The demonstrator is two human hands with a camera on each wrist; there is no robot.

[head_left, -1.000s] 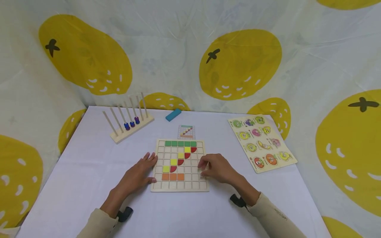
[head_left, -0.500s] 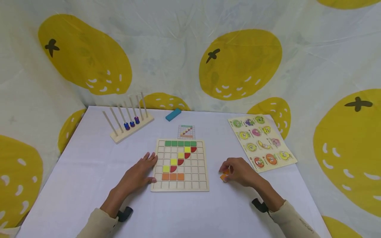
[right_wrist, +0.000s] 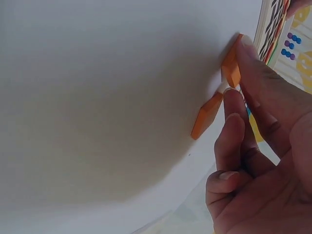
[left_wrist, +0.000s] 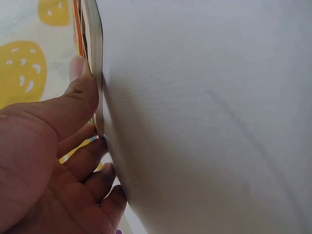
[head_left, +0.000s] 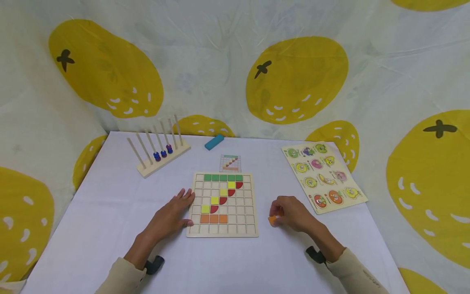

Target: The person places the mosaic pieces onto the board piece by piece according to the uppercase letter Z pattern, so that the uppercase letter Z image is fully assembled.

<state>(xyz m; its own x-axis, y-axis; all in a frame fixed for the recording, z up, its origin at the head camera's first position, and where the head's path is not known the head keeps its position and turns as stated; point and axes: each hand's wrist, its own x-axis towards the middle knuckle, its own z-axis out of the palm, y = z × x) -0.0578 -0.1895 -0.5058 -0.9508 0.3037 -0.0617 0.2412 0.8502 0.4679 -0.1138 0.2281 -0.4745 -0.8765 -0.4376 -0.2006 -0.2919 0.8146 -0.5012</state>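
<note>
A square wooden grid board [head_left: 240,228] lies on the table, with green, yellow, red and orange tiles [head_left: 214,219] set in its cells. My left hand [head_left: 167,216] rests at its left side, fingers spread; the thumb lies on the board's edge, as the left wrist view shows. Right of the board, my right hand [head_left: 293,214] is low over the table. Its thumb and index finger pinch a loose orange square tile [right_wrist: 231,61]. A second orange tile [right_wrist: 206,117] lies on the cloth just beside those fingertips.
Behind the board lies a small pattern card [head_left: 230,163], with a teal block [head_left: 214,142] farther back. A peg stand [head_left: 163,160] with several beads is at back left. At right, a fruit puzzle board [head_left: 323,175] lies on the white-clothed table.
My right hand has moved right, from the board's right edge to the loose orange tiles, then shifted slightly left with its fingers on them. The left hand has stayed at the board.
</note>
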